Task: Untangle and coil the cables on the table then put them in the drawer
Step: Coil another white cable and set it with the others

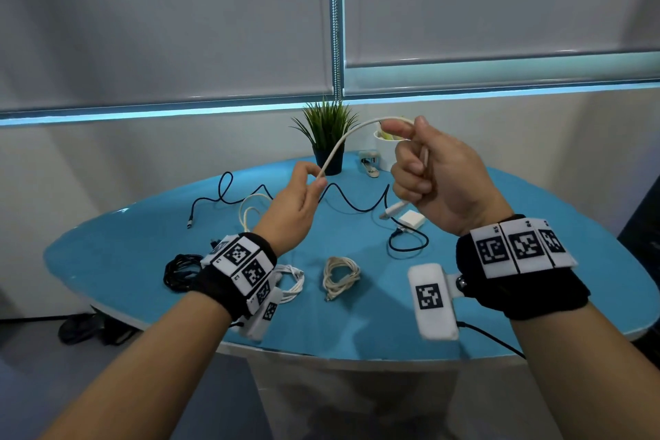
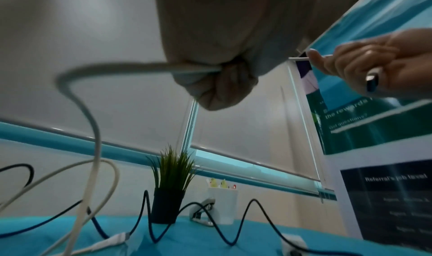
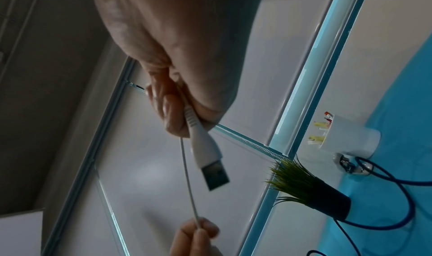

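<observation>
Coils lie nearest, on the blue table point(image 1: 357, 329) below the raised hands: a black coil point(image 1: 180, 270) just outside the left wrist, a white coil point(image 1: 292, 280) under that wrist, and a cream coil point(image 1: 341, 277) between the two forearms. Above them the left hand point(image 1: 293, 205) pinches a cream cable point(image 1: 343, 143) between thumb and fingertips, its other fingers loosely curled. From that pinch the cable arcs up and across to the right hand point(image 1: 434, 175), which is closed in a fist round it, thumb pressing it on top; the cable's USB plug point(image 3: 210, 160) sticks out below the fist. Behind the left hand the slack of the cream cable drops in loose loops to the table. A long black cable point(image 1: 343, 198) snakes over the table beyond both hands, and a white adapter point(image 1: 412, 219) sits under the right hand. Farthest, beyond the gap between the hands, stand a potted plant point(image 1: 326, 136), a stapler point(image 1: 369, 165) and a white cup point(image 1: 385, 150) by the wall.
</observation>
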Action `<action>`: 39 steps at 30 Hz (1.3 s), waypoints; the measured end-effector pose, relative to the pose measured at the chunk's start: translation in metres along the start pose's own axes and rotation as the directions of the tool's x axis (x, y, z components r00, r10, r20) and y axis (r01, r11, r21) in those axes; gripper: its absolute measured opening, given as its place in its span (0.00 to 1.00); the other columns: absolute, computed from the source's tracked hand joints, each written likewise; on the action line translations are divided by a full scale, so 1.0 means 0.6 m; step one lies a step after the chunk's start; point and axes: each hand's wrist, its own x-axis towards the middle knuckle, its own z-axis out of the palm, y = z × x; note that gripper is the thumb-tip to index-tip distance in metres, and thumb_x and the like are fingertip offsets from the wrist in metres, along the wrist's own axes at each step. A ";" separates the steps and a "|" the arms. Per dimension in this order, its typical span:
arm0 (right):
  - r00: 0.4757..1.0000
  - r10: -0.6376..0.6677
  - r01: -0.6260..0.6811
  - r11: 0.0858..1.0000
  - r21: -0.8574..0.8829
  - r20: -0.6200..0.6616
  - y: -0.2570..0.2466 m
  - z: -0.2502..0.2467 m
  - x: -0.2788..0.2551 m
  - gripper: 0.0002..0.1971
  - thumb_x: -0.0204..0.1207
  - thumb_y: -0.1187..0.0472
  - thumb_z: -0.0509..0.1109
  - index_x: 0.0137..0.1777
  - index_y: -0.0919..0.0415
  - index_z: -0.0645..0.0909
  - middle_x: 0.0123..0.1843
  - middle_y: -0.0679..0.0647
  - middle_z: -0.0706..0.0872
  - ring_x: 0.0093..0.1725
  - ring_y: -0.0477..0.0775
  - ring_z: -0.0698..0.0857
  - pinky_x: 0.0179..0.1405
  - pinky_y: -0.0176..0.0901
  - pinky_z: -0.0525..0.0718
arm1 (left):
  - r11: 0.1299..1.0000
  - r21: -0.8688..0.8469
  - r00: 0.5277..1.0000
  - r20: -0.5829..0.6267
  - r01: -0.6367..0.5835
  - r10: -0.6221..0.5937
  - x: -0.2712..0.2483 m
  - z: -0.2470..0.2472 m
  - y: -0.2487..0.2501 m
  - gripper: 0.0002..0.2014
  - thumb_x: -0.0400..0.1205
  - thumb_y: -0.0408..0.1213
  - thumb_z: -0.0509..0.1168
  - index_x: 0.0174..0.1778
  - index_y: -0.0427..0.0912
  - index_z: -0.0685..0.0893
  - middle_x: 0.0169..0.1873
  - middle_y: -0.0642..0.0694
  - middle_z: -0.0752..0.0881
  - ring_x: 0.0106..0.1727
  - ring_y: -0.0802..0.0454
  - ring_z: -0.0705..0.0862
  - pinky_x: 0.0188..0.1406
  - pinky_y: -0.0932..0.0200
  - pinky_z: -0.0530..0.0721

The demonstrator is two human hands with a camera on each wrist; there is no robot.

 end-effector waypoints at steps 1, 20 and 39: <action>1.000 0.000 0.000 0.999 0.034 0.007 -0.002 -0.001 0.000 0.18 0.86 0.52 0.49 0.56 0.60 0.77 0.22 0.48 0.65 0.17 0.44 0.59 0.21 0.38 0.56 | 1.000 -0.003 0.999 -0.050 -0.021 0.021 -0.001 -0.003 0.001 0.09 0.87 0.44 0.48 0.53 0.43 0.69 0.25 0.47 0.66 0.23 0.55 0.63 0.24 0.58 0.65; 0.973 -0.103 0.047 0.965 -0.258 -0.208 0.039 -0.002 0.013 0.11 0.85 0.60 0.55 0.51 0.61 0.79 0.61 0.59 0.84 0.63 0.59 0.84 0.61 0.54 0.83 | 0.933 0.300 0.875 0.483 -0.200 0.032 -0.015 -0.019 0.047 0.12 0.84 0.45 0.60 0.59 0.56 0.85 0.43 0.64 0.83 0.37 0.63 0.81 0.43 0.70 0.77; 0.981 0.159 -0.193 0.855 -0.481 -0.109 0.070 0.008 -0.010 0.22 0.84 0.50 0.57 0.29 0.58 0.68 0.17 0.46 0.62 0.17 0.46 0.60 0.25 0.44 0.65 | 0.935 0.343 0.971 -0.179 -0.087 0.156 0.016 -0.077 0.011 0.10 0.81 0.44 0.64 0.49 0.44 0.88 0.38 0.44 0.86 0.40 0.48 0.82 0.43 0.52 0.79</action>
